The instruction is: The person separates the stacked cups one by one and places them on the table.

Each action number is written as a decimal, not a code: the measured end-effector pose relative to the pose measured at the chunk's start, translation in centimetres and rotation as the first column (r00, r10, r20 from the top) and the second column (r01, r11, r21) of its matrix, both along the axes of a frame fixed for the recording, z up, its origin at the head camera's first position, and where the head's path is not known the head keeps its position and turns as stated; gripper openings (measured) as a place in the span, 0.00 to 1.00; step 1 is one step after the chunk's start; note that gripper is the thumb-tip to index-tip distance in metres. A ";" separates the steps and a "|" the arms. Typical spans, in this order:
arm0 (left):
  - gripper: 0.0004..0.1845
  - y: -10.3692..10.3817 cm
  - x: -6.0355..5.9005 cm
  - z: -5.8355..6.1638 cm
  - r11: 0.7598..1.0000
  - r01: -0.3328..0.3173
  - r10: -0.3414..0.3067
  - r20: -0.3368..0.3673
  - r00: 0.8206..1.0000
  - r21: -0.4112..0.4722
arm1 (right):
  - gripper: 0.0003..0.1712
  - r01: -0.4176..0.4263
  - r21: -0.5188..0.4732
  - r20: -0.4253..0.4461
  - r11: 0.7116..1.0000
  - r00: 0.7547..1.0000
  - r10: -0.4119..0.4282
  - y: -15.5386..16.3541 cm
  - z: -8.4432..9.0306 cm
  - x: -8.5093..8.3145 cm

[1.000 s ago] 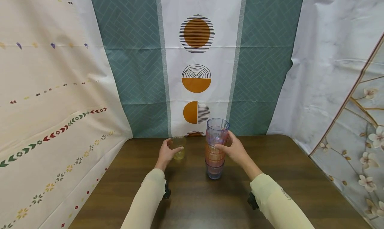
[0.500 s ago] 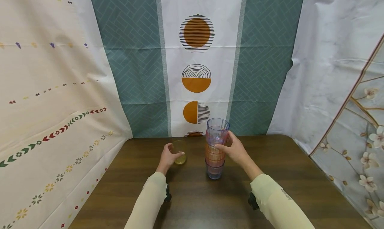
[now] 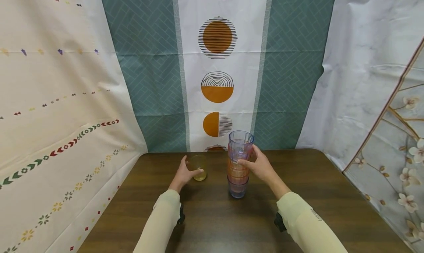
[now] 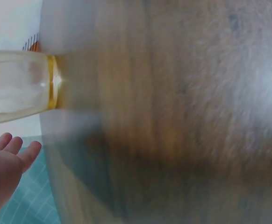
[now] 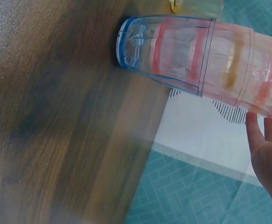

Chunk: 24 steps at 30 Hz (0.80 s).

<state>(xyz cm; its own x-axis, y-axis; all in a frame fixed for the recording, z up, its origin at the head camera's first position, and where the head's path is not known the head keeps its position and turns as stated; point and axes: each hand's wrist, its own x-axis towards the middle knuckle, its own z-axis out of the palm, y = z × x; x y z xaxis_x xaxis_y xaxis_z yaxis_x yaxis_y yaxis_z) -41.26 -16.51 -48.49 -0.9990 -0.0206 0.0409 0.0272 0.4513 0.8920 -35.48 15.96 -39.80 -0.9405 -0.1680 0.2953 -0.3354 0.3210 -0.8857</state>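
Left hand [image 3: 185, 173] released yellow cup [image 3: 199, 167] | upright on table [image 3: 212, 223]

L hand [image 3: 184, 173] now lets go of the yellow cup [image 3: 199, 167]: a sec ago its fingers wrapped round it w/ the cup lifted a bit; half a sec ago the cup sat lower, on the desk [image 3: 212, 223]. Now the fingers are spread, just beside the cup. L forearm sits slightly further left vs before.
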 end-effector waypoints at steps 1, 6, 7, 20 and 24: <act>0.62 -0.2 0.0 0.2 1.000 0.000 0.000 -0.001 1.000 -0.009 | 0.48 -0.002 -0.002 -0.001 1.000 1.000 0.002 0.0 0.0 0.0; 0.60 -1.1 -0.1 1.4 1.000 0.007 -0.008 -0.019 1.000 -0.026 | 0.47 -0.004 -0.010 0.005 1.000 1.000 0.004 0.0 0.0 0.0; 0.60 -1.2 -0.1 1.6 1.000 0.010 -0.011 -0.021 1.000 -0.027 | 0.47 -0.002 -0.015 0.010 1.000 1.000 0.002 0.0 0.0 0.0; 0.61 -1.8 0.3 6.6 0.999 0.039 -0.039 -0.054 0.998 0.012 | 0.48 -0.018 -0.015 -0.006 1.000 1.000 0.018 0.0 0.0 0.0; 0.61 -1.5 0.0 8.2 0.998 0.063 -0.063 -0.088 0.994 -0.003 | 0.48 -0.017 -0.011 -0.002 1.000 1.000 0.016 0.0 0.1 0.0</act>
